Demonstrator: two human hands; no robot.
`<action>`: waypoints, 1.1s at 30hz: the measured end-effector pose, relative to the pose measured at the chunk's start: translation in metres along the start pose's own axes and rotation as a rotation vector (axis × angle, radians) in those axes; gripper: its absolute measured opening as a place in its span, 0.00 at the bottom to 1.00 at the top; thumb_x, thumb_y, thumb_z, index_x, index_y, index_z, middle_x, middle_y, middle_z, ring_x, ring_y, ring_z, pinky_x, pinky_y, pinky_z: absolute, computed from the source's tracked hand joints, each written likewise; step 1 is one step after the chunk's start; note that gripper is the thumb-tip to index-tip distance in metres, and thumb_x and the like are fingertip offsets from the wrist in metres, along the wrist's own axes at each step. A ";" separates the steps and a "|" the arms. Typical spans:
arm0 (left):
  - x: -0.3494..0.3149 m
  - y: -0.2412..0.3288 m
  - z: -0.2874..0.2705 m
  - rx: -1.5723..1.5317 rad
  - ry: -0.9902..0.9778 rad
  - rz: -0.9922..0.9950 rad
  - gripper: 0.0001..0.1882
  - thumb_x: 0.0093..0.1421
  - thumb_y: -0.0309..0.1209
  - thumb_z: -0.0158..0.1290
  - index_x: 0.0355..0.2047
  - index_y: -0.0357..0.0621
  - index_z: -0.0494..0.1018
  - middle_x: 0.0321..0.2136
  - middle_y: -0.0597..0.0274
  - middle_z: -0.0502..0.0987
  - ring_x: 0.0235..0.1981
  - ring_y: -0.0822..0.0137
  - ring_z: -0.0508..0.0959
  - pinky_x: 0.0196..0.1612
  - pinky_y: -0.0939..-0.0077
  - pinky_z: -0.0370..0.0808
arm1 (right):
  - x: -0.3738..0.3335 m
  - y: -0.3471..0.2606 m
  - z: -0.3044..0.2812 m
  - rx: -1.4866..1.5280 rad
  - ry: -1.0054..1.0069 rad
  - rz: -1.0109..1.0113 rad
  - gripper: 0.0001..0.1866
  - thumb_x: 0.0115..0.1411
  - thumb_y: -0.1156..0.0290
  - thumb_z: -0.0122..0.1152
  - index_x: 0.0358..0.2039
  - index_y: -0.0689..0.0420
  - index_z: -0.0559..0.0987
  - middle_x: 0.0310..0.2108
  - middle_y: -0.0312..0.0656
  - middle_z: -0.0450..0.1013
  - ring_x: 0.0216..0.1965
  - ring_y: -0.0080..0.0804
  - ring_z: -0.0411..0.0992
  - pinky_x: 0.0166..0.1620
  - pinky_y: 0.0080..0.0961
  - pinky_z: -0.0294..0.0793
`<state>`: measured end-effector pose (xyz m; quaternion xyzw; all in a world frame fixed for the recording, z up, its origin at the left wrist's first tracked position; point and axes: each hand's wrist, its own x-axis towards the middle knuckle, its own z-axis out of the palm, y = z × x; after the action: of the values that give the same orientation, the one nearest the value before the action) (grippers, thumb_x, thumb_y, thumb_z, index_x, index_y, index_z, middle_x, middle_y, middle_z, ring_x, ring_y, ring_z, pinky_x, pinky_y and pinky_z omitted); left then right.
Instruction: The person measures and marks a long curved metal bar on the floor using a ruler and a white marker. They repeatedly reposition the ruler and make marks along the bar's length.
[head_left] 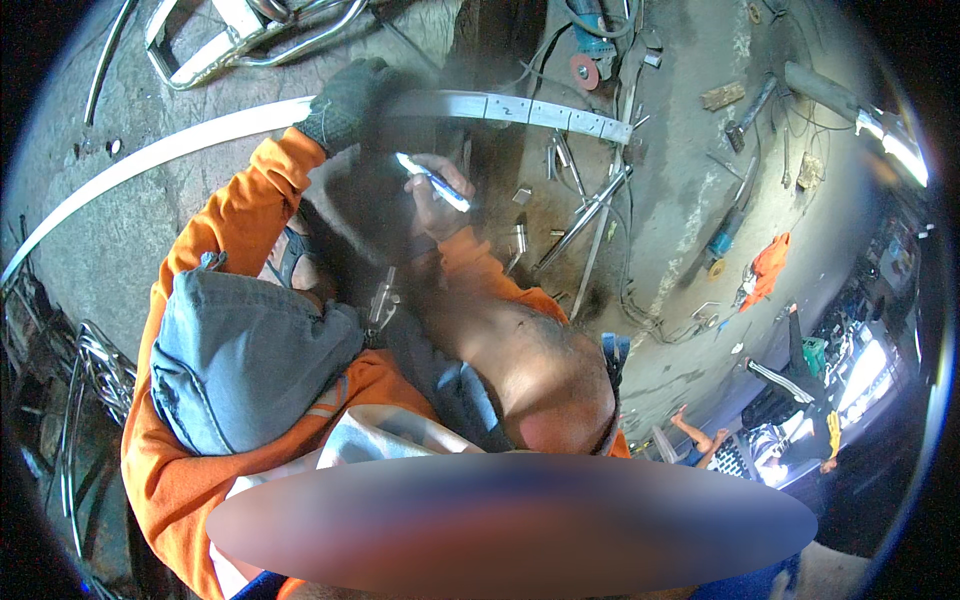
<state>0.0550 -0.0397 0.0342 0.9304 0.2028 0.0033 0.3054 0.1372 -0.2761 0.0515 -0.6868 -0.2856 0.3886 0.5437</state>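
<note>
A long, pale metal strip [180, 143] runs across in front of me, with dark cross marks along its right part. Over its middle lies my left hand [345, 105] in a dark glove, the fingers closed around it. Below the strip, my right hand [435, 200] pinches a white and blue marker pen [436, 184]. The pen points up and left, apart from the strip. Between my knees is a small metal tool [383, 300], its kind unclear. Dark shade blurs the space between my hands.
A bent tubular metal frame [235, 45] lies at far left. To the right are an angle grinder [592, 45], a second grinder [722, 240], a hammer [750, 115], loose metal tubes [585, 218], cables and an orange cloth [768, 265]. Metal rods [100, 375] are heaped at left. Other people are at lower right.
</note>
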 end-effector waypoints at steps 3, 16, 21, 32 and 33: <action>0.000 0.000 -0.003 0.020 -0.007 0.022 0.27 0.48 0.31 0.64 0.51 0.46 0.77 0.44 0.47 0.78 0.48 0.43 0.77 0.55 0.55 0.74 | 0.002 0.001 -0.001 0.090 0.025 0.023 0.14 0.62 0.71 0.60 0.47 0.61 0.79 0.30 0.38 0.79 0.29 0.22 0.76 0.36 0.22 0.77; -0.083 -0.064 -0.004 0.088 0.274 -0.257 0.17 0.64 0.32 0.53 0.53 0.47 0.73 0.46 0.48 0.77 0.45 0.42 0.78 0.47 0.53 0.77 | 0.126 -0.001 -0.133 -0.784 0.064 -0.529 0.21 0.57 0.65 0.64 0.52 0.53 0.78 0.44 0.48 0.78 0.46 0.46 0.76 0.54 0.44 0.69; -0.094 -0.064 -0.005 0.104 0.239 -0.308 0.17 0.65 0.33 0.52 0.54 0.47 0.72 0.46 0.48 0.77 0.46 0.43 0.79 0.46 0.53 0.77 | 0.127 -0.008 -0.165 -1.165 -0.345 -0.497 0.29 0.58 0.59 0.66 0.61 0.44 0.74 0.55 0.44 0.73 0.57 0.46 0.70 0.61 0.44 0.59; -0.112 -0.069 -0.005 0.201 0.234 -0.454 0.16 0.67 0.35 0.50 0.54 0.46 0.74 0.46 0.50 0.77 0.47 0.44 0.78 0.47 0.53 0.76 | 0.111 0.010 -0.140 -1.184 -0.275 -0.579 0.25 0.57 0.59 0.66 0.56 0.44 0.78 0.49 0.39 0.75 0.52 0.39 0.73 0.56 0.41 0.63; -0.113 -0.071 -0.004 0.196 0.240 -0.469 0.16 0.67 0.35 0.50 0.54 0.46 0.74 0.46 0.50 0.77 0.47 0.44 0.78 0.47 0.53 0.76 | 0.111 0.011 -0.134 -1.192 -0.304 -0.565 0.25 0.58 0.58 0.66 0.57 0.45 0.78 0.50 0.39 0.75 0.52 0.39 0.72 0.56 0.42 0.63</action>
<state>-0.0760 -0.0284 0.0101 0.8761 0.4467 0.0229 0.1800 0.3091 -0.2590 0.0305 -0.7059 -0.6930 0.1001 0.1066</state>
